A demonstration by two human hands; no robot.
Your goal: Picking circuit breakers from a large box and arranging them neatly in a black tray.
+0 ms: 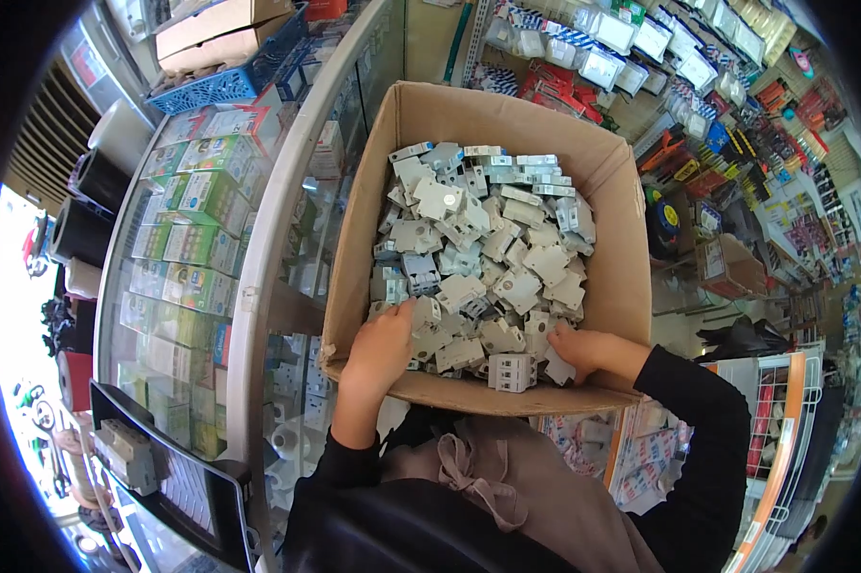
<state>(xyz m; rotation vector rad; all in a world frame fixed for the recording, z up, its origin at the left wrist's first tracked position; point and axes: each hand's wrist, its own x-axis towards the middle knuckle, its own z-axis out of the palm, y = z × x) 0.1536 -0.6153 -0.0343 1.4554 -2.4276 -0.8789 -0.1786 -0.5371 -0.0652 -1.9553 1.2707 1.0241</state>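
A large open cardboard box sits before me, heaped with many modular circuit breakers in white and grey plastic. My left hand reaches over the near left corner, its fingers among the breakers and partly hidden. At the near right, my right hand lies against a pale breaker; whether it grips it is unclear. Between the hands, close to the near wall, a wider multi-pole breaker shows its row of terminals.
Left of the box runs a glass display counter with stacked green-and-white cartons inside. On it stand a blue plastic basket and a black tray holding a grey breaker unit. Hanging packaged goods fill the right side, near a wire rack.
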